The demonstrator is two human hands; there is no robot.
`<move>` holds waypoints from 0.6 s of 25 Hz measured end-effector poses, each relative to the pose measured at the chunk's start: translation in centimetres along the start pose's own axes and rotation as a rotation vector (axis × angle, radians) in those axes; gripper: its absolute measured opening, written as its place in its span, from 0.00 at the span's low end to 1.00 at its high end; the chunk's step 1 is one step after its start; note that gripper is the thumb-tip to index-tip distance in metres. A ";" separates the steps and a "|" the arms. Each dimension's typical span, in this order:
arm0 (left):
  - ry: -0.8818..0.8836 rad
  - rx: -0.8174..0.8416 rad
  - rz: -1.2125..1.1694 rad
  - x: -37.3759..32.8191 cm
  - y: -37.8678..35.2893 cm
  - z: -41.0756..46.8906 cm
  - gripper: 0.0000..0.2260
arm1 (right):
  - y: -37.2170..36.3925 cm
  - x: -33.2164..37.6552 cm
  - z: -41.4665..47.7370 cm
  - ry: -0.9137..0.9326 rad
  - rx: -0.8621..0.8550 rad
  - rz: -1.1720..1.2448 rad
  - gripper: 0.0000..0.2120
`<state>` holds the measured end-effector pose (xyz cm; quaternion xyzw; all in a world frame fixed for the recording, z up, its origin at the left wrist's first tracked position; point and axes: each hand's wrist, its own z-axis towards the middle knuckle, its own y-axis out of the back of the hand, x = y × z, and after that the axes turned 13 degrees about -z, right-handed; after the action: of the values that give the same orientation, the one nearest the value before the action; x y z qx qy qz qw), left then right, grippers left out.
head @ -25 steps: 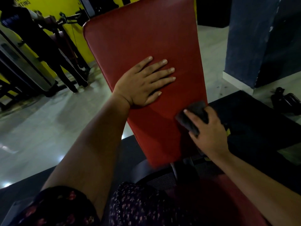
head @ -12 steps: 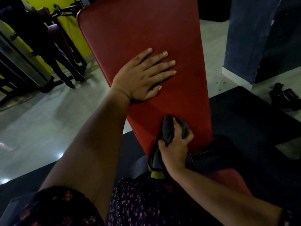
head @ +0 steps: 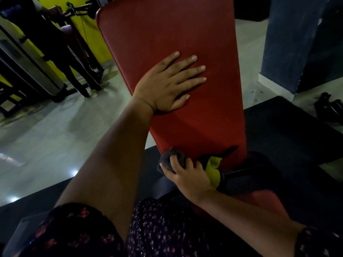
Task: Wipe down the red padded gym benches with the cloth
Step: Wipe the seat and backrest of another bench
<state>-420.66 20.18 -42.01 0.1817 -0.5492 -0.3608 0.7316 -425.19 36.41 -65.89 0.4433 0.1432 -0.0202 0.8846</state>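
Note:
The red padded backrest (head: 167, 34) of a gym bench tilts up in front of me. My left hand (head: 170, 82) lies flat on its middle with fingers spread. My right hand (head: 187, 175) grips a dark cloth (head: 172, 158) with a yellow-green part (head: 213, 169) and holds it against the backrest's lower left corner. The red seat pad (head: 263, 201) shows dimly at the lower right, partly hidden by my right arm.
A black mat (head: 289, 138) lies under the bench, with pale shiny floor (head: 46, 138) to the left. A person's legs (head: 78, 67) and gym machines (head: 24, 60) stand at far left by a yellow wall. A dark blue pillar (head: 289, 39) and black shoes (head: 330, 106) are at right.
My right hand has swept the cloth down and leftward from the backrest's right edge to its lower left corner. My left hand has stayed flat on the pad.

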 end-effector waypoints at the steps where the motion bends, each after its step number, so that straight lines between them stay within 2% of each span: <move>1: -0.001 -0.002 0.002 0.1 0.0 -0.1 0.23 | -0.4 -0.4 -0.8 0.013 -0.001 -0.013 0.22; 3: 0.005 0.002 0.003 0.0 0.0 -0.2 0.23 | -1.1 -2.2 -2.2 0.008 0.002 -0.022 0.24; 7: -0.003 -0.015 -0.008 -0.2 -0.1 0.0 0.23 | -0.5 -8.2 -3.4 -0.087 0.070 -0.039 0.36; 10: 0.037 0.010 -0.061 -0.5 0.2 -0.9 0.23 | 0.6 -12.8 -3.8 -0.290 0.131 -0.037 0.39; 12: -0.010 0.036 -0.099 -1.7 0.3 -1.4 0.24 | 0.3 -14.6 -4.6 -0.445 0.127 -0.003 0.40; 15: -0.109 0.072 -0.146 -4.5 -0.4 -1.0 0.24 | -1.2 -14.0 -6.2 -0.693 0.107 0.226 0.42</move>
<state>-420.49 23.02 -45.60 0.2276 -0.5862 -0.4027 0.6651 -440.31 39.30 -66.50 0.4687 -0.2160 -0.0786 0.8530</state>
